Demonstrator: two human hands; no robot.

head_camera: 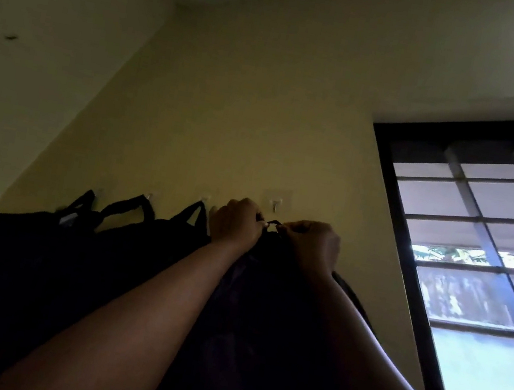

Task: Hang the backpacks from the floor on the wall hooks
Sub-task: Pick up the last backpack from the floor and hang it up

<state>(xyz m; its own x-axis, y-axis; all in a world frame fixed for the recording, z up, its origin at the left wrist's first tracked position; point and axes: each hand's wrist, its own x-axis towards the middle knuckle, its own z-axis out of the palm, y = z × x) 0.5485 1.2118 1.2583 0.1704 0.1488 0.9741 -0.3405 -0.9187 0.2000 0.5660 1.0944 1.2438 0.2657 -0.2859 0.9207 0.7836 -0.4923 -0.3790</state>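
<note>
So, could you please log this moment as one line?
left hand, right hand: hold backpack loop | empty hook just above

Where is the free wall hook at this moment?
In the head view, the free hook is on the yellow wall, just above both hands, left of the window.

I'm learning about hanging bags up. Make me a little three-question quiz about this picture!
1. True or false: the top loop of the held backpack is already over the free hook.
2. How many bag handles already hang on hooks to the left of the hands? A) one B) three C) five
3. Fill in: both the left hand and the right hand pinch the ___ of the backpack.

Key:
1. False; the loop sits just below the hook.
2. B; handles at and.
3. Loop.
</note>
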